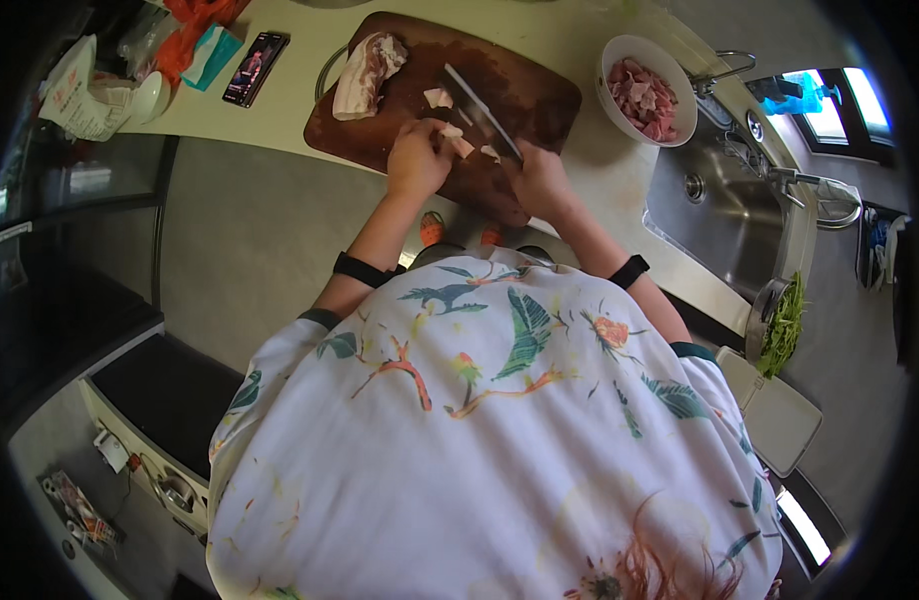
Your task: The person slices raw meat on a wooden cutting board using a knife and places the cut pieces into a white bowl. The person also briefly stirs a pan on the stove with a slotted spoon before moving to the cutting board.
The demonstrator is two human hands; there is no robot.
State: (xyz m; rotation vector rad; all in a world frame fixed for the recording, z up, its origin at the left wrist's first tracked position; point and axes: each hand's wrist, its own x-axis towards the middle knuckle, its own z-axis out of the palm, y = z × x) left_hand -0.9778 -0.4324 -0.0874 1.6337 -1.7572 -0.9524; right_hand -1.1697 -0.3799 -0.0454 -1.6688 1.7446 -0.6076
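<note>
My right hand (540,180) grips a kitchen knife (480,109), its blade slanting up and left over the brown cutting board (534,82). Left of the blade, my left hand (420,156) holds a small piece of pale, fatty meat (456,141) between its fingertips. Another cut piece (438,98) lies on the board close to the blade's upper part. A thick slab of raw pork belly (366,75) rests at the board's upper left. To the right of the board stands a white bowl (608,105) containing sliced raw meat (643,97).
A steel sink (718,217) with a faucet (793,180) lies at the right. Leafy greens (783,330) fill a round metal container beyond its near corner. Left of the board are a phone (255,69) with a lit screen, a teal tissue pack (212,57) and a red plastic bag (189,37).
</note>
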